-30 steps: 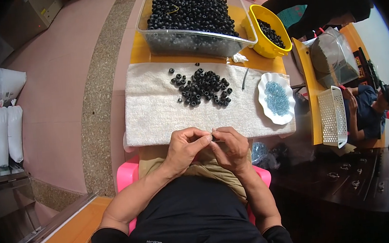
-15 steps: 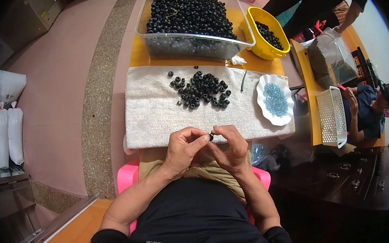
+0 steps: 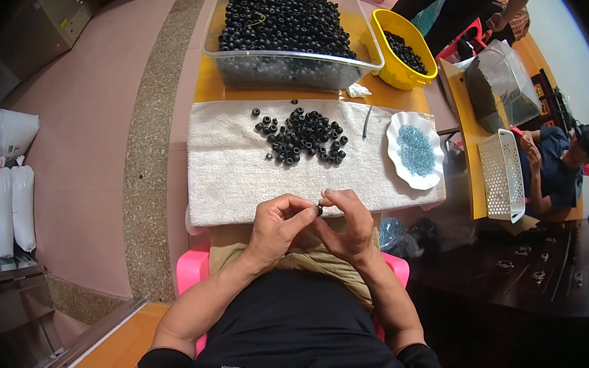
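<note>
Black bead point(image 3: 320, 210) at frame centre, pinched by the left hand point(image 3: 277, 227)
Right hand point(image 3: 349, 227) against it, finger grip unclear; white towel point(image 3: 227, 179) above, pink floor point(image 3: 86, 125) upper left; bead partly hidden, too small for detail.

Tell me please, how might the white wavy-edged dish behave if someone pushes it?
The white dish likely drags rather than glides, since the cloth beneath looks rough. Its broad shape suggests little tipping. A jolt might scatter the loose blue beads inside.

Pink floor point(image 3: 82, 160), speckled grey band point(image 3: 146, 134)
</note>
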